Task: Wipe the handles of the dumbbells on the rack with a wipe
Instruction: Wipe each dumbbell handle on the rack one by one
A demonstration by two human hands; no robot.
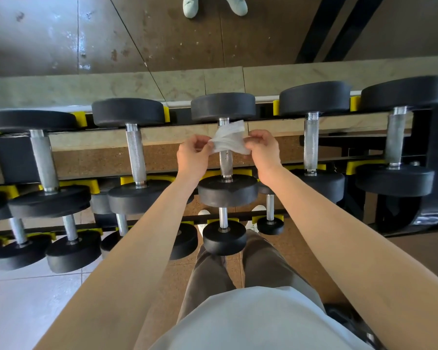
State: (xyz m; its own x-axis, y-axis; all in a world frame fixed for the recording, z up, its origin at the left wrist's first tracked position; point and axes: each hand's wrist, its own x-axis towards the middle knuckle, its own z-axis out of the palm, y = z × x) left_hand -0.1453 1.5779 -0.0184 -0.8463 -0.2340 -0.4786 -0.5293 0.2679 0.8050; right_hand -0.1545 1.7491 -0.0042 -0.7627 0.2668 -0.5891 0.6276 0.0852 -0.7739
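Both my hands, left hand [193,154] and right hand [263,145], pinch the wipe [228,142] in their fingers, spread over the middle dumbbell handle [225,164] on the rack's top rail [162,128]. Next: wrap it round and rub.

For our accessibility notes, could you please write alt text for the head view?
A left hand and right hand pinch a crumpled white wipe by its ends over the handle of the middle dumbbell on the top row of a rack. Two more dumbbells lie on each side, smaller ones on the row below.
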